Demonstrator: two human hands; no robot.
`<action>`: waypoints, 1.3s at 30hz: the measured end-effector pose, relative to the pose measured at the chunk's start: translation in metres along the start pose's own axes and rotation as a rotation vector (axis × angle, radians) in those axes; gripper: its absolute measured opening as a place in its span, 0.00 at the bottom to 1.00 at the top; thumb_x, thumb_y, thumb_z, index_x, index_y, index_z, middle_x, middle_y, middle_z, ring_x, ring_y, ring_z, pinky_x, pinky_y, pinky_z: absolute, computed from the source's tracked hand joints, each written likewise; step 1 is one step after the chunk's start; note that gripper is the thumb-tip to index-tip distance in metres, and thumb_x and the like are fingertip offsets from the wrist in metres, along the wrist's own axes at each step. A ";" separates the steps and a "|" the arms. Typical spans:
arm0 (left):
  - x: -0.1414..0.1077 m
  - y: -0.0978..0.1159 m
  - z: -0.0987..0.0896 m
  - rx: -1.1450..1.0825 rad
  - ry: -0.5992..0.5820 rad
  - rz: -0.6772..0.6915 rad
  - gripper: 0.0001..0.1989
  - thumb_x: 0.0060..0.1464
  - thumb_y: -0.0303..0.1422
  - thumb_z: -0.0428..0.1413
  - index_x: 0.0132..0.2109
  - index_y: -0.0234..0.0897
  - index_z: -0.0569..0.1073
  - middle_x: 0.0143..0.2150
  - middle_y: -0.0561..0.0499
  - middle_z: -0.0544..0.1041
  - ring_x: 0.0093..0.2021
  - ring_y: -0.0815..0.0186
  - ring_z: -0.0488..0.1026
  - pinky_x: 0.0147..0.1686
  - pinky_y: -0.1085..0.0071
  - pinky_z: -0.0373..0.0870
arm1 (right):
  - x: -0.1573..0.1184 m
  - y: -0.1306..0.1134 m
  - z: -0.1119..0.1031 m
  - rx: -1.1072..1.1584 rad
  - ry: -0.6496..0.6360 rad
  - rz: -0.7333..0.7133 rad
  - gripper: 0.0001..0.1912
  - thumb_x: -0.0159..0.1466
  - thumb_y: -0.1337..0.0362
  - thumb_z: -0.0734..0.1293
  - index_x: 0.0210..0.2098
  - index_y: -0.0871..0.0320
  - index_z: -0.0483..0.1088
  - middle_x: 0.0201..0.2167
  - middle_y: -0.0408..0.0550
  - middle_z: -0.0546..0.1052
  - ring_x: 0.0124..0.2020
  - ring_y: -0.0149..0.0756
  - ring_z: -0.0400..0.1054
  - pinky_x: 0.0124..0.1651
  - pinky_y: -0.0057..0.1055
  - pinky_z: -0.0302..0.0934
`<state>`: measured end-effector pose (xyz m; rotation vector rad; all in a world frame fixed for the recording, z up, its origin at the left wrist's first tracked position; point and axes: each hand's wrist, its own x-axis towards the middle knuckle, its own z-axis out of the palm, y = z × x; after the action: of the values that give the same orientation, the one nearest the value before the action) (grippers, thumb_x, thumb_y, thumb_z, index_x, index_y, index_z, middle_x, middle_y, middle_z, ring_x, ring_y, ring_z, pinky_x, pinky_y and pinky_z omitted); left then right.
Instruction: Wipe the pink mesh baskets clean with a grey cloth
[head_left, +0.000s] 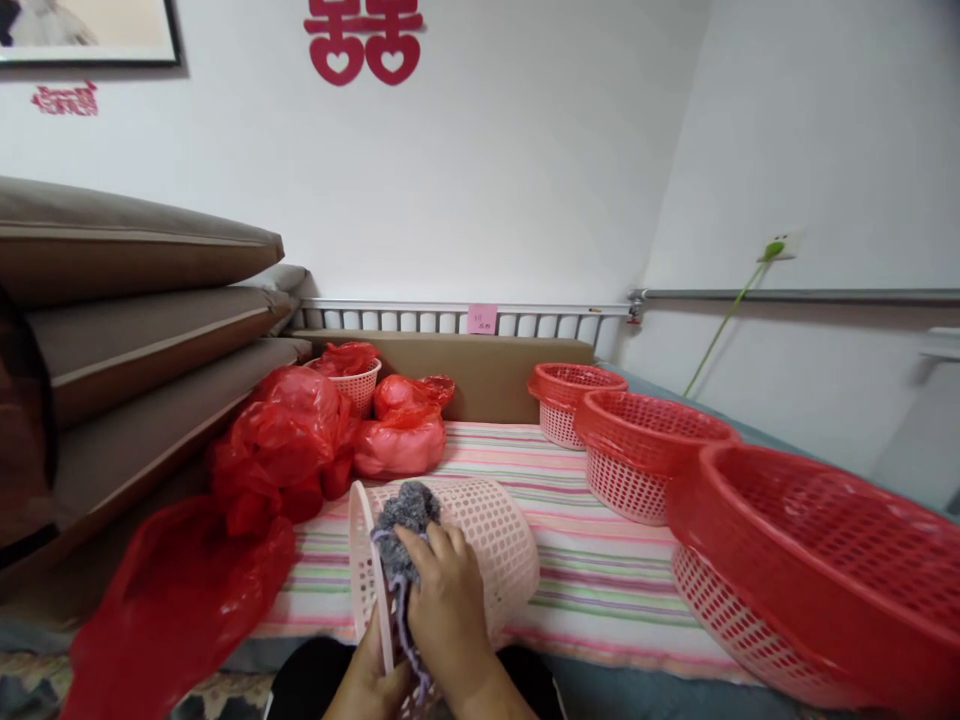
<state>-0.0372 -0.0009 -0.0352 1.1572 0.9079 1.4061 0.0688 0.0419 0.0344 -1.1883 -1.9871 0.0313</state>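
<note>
A pale pink perforated basket (495, 540) lies on its side at the front, its rim toward the left. My left hand (376, 672) grips the lower part of that rim, fingers inside and thumb outside. Against the basket's outer wall near the rim, my right hand (442, 590) has its fingers closed on a grey fuzzy cloth (409, 508). A light purple cord (401, 620) hangs from the cloth down past my left hand.
Three pink baskets lined with red bags (652, 430) stand in a row on the right. Red plastic bags (285, 430) and another basket (358, 385) are at left, beside stacked cushions (150, 330). A striped sheet (600, 570) lies underneath.
</note>
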 end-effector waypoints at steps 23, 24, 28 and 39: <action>0.013 0.053 0.005 -0.191 -0.020 -0.189 0.53 0.43 0.34 0.64 0.66 0.42 0.36 0.62 0.32 0.62 0.53 0.45 0.70 0.42 0.58 0.69 | -0.014 0.100 -0.016 -0.149 0.130 0.299 0.27 0.54 0.75 0.57 0.52 0.55 0.68 0.47 0.48 0.72 0.49 0.45 0.60 0.53 0.38 0.55; 0.012 0.048 0.004 -0.204 -0.026 -0.190 0.54 0.42 0.34 0.64 0.66 0.43 0.36 0.62 0.33 0.63 0.53 0.45 0.69 0.42 0.57 0.69 | -0.012 0.087 -0.014 -0.111 0.125 0.272 0.28 0.54 0.75 0.57 0.52 0.55 0.69 0.47 0.48 0.72 0.50 0.46 0.59 0.53 0.39 0.55; 0.010 0.028 0.001 -0.110 0.014 -0.057 0.50 0.38 0.33 0.65 0.66 0.41 0.47 0.58 0.39 0.69 0.57 0.45 0.65 0.51 0.55 0.65 | -0.009 0.016 -0.001 0.087 0.075 0.113 0.32 0.50 0.78 0.58 0.52 0.50 0.68 0.46 0.47 0.71 0.51 0.43 0.59 0.55 0.39 0.55; -0.002 0.019 0.009 -0.080 0.037 -0.066 0.46 0.41 0.33 0.63 0.65 0.39 0.49 0.58 0.39 0.69 0.58 0.46 0.64 0.54 0.55 0.63 | -0.013 0.023 -0.003 -0.153 -0.022 0.066 0.32 0.56 0.76 0.58 0.55 0.39 0.63 0.50 0.48 0.68 0.50 0.44 0.59 0.51 0.38 0.55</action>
<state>-0.0331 -0.0067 -0.0148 1.0358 0.9000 1.4015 0.0912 0.0438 0.0191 -1.3561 -1.9982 -0.0760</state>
